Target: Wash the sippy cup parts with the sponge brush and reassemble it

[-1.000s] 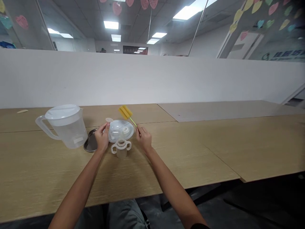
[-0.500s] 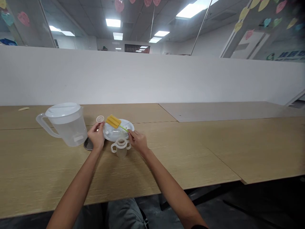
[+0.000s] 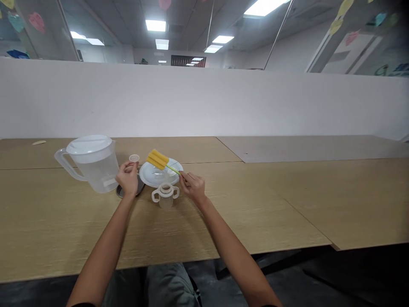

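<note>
Since R hand (image 3: 192,186) pinches the sponge brush (image 3: 157,160) by its thin handle, keep that grip steady; L hand (image 3: 128,179) has fingers closed on a small cap (image 3: 134,158).

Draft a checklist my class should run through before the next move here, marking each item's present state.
1. Right hand pinching the green handle of the sponge brush: ok.
2. Yellow sponge head lifted off the white plate: cannot tell; it sits over the plate, contact unclear.
3. Left hand firmly gripping the small round cap: cannot tell; the cap sits at the fingertips.
4. Two-handled cup closed: not ok; it stands upright with its neck uncovered.
5. Plastic pitcher covered: ok; its lid is on.
</note>
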`<state>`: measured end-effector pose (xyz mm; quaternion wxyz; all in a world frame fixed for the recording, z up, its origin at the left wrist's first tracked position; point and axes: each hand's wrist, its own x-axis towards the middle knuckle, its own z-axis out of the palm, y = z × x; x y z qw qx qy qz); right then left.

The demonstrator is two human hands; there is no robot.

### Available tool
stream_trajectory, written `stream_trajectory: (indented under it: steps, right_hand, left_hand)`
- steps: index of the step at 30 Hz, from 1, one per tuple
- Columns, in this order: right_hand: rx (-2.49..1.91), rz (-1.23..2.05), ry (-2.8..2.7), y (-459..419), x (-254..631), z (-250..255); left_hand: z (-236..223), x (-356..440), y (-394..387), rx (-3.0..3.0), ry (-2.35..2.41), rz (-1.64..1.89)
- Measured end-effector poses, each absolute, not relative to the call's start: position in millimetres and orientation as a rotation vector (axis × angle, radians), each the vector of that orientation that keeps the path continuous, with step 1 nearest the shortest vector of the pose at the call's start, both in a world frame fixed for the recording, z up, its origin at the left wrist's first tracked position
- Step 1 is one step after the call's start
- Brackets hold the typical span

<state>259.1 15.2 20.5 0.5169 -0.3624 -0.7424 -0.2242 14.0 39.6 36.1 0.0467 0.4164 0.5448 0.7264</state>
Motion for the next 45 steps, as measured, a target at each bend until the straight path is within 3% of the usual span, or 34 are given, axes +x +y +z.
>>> stream_trajectory:
  steps: [11, 21, 27, 34, 38, 41, 45]
  right_hand:
    - [-1.13, -0.351, -1.744, 23, 257, 12]
    - [-1.193, -0.305, -1.741, 24, 254, 9]
    - [-1.199, -0.275, -1.708, 24, 254, 11]
    - [-1.247, -0.256, -1.703, 24, 254, 11]
    - [-1.272, -0.254, -1.707, 23, 254, 13]
    - [-1.286, -0.254, -1.712, 22, 253, 13]
    - [-1.296, -0.255, -1.725, 23, 251, 13]
  left_hand:
    - [15, -21, 40, 1.87, 2.355, 1.461]
    - [9, -26, 43, 1.904, 2.499, 0.988]
    - [21, -9, 33, 1.995, 2.507, 1.149]
    - [26, -1, 30, 1.86, 2.446, 0.965]
    - [29, 1, 29, 1.896, 2.485, 1.131]
    - [34, 12, 30, 2.212, 2.178, 1.283]
    - [35, 28, 32, 2.449, 1.705, 1.044]
